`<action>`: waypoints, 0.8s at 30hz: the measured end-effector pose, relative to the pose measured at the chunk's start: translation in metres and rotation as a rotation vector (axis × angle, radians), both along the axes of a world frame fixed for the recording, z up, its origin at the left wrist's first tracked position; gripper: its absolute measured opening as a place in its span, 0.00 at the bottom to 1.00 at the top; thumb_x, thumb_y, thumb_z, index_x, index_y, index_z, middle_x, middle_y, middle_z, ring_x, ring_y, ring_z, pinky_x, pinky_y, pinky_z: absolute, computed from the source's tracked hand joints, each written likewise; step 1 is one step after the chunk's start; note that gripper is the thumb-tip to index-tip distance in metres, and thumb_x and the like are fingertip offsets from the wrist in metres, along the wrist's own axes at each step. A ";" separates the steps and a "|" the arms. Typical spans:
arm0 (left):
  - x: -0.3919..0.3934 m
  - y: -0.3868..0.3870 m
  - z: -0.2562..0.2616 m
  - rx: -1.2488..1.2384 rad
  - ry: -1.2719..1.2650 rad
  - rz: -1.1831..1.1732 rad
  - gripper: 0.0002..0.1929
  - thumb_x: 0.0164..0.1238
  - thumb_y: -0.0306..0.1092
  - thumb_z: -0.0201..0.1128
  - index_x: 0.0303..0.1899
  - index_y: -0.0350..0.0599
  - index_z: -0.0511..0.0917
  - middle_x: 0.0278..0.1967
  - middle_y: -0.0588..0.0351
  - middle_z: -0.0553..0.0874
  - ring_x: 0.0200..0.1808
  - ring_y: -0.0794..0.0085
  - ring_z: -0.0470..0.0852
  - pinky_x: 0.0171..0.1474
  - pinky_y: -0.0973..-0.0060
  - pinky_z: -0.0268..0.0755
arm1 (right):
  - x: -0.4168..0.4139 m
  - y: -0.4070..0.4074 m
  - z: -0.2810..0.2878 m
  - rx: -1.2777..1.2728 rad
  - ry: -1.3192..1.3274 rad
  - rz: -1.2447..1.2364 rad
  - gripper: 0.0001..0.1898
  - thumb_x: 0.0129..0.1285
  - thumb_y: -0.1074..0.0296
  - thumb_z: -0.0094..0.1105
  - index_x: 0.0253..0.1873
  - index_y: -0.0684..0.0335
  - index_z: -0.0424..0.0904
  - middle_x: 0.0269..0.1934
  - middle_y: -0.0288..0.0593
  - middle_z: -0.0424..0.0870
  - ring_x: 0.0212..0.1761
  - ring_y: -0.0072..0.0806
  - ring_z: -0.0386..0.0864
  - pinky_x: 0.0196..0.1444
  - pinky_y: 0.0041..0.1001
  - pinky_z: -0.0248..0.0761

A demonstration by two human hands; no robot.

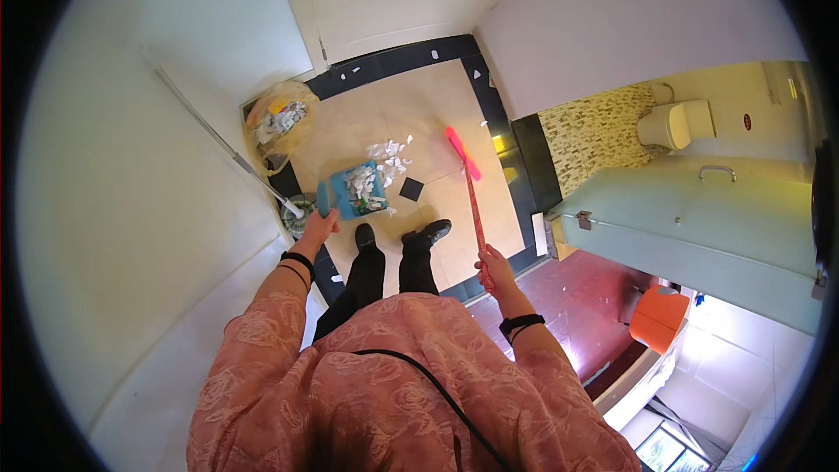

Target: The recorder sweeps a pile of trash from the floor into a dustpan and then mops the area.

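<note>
My left hand [320, 225] grips the handle of a blue dustpan [342, 191], which holds a heap of white paper scraps [362, 182]. The pan's open side faces a loose pile of white scraps [390, 160] on the tiled floor [419, 111]. In my right hand [496, 270] is the red handle of a broom [473, 206]. Its pink bristle head [463, 154] is over the floor, to the right of the pile and apart from it. A small dark square tile inset [411, 189] lies between the pan and the broom.
A trash bag [283, 119] with scraps inside stands in the left corner. A mop [229, 151] leans on the left wall, its head [298, 215] beside the dustpan. Stray scraps dot the dark border [393, 59]. At right are a glass door [682, 229], a toilet [665, 126] and an orange chair [659, 319].
</note>
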State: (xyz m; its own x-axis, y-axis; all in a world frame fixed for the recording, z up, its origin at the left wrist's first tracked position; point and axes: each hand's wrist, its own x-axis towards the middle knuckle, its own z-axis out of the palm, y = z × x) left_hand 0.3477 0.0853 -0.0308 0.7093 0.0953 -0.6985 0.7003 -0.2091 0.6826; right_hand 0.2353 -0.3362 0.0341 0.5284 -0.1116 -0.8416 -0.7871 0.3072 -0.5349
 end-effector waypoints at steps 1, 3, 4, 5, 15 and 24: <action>0.002 -0.007 0.005 0.027 0.025 0.010 0.16 0.60 0.43 0.61 0.37 0.38 0.75 0.25 0.54 0.81 0.24 0.71 0.82 0.31 0.73 0.77 | -0.002 0.005 -0.004 0.068 0.013 -0.017 0.29 0.63 0.66 0.53 0.68 0.60 0.56 0.24 0.40 0.73 0.13 0.22 0.68 0.11 0.20 0.62; 0.002 -0.009 0.009 0.026 0.024 0.020 0.16 0.60 0.43 0.61 0.37 0.38 0.75 0.25 0.54 0.81 0.24 0.71 0.82 0.31 0.73 0.77 | -0.011 0.026 -0.003 0.145 0.036 -0.028 0.26 0.64 0.64 0.52 0.65 0.59 0.58 0.24 0.40 0.72 0.12 0.22 0.67 0.11 0.20 0.62; 0.002 -0.008 0.010 0.018 0.022 0.025 0.16 0.60 0.43 0.61 0.37 0.38 0.75 0.25 0.55 0.80 0.24 0.71 0.82 0.31 0.73 0.77 | -0.019 0.037 0.000 0.219 0.023 -0.026 0.25 0.65 0.63 0.52 0.64 0.59 0.59 0.24 0.40 0.72 0.12 0.21 0.67 0.11 0.20 0.62; 0.001 -0.006 0.008 0.021 0.020 0.035 0.16 0.60 0.43 0.61 0.37 0.38 0.75 0.25 0.55 0.80 0.24 0.71 0.82 0.31 0.73 0.77 | -0.023 0.043 0.005 0.306 0.038 -0.011 0.24 0.65 0.64 0.51 0.65 0.59 0.59 0.24 0.40 0.72 0.13 0.21 0.68 0.12 0.20 0.62; -0.008 -0.014 0.000 -0.040 0.027 0.115 0.15 0.62 0.43 0.61 0.37 0.39 0.74 0.24 0.56 0.79 0.23 0.72 0.81 0.30 0.74 0.76 | -0.019 0.057 0.063 0.248 -0.019 0.256 0.26 0.65 0.67 0.50 0.68 0.61 0.59 0.23 0.37 0.72 0.21 0.21 0.73 0.22 0.17 0.67; -0.016 -0.033 -0.001 -0.086 0.041 0.306 0.19 0.63 0.46 0.61 0.41 0.38 0.72 0.26 0.54 0.79 0.23 0.72 0.81 0.29 0.76 0.76 | 0.068 0.086 0.015 -0.127 -0.116 0.716 0.28 0.62 0.66 0.52 0.68 0.52 0.59 0.21 0.37 0.72 0.12 0.25 0.71 0.13 0.25 0.67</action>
State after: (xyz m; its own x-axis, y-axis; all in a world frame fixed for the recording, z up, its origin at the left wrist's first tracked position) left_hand 0.3318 0.0519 -0.0315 0.6283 0.2390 -0.7404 0.7488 0.0726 0.6588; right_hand 0.3035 -0.2502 0.0494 0.5930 0.2017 -0.7795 -0.7079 -0.3307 -0.6241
